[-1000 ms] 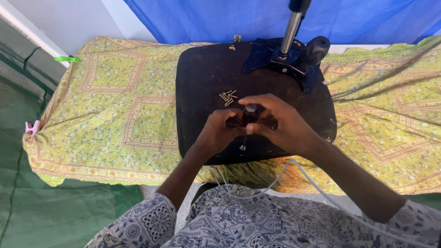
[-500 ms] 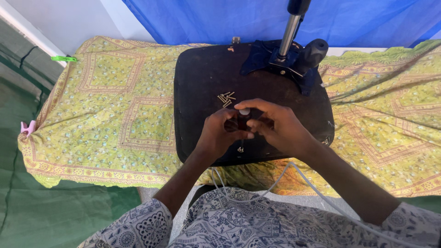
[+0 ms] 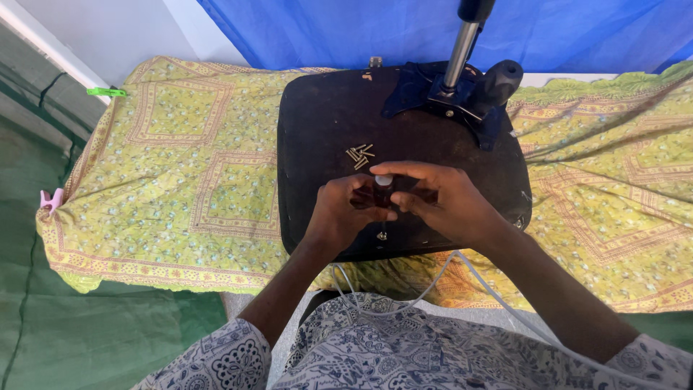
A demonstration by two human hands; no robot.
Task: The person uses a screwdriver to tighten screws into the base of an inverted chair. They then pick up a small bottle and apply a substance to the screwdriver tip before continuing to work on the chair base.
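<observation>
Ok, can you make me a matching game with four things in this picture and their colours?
Things:
1. chair seat
2. cloth on the table
3. curtain
4. clip on the table's left edge

Colours:
A. blue
B. pink
C. black
D. yellow-green

Pairs: 1-C, 2-D, 3-A, 4-B

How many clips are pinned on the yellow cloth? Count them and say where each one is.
2. A green clip sits at the yellow cloth's far left corner by the wall; a pink clip grips its left edge, nearer the person. Others may be hidden on the right side.
</observation>
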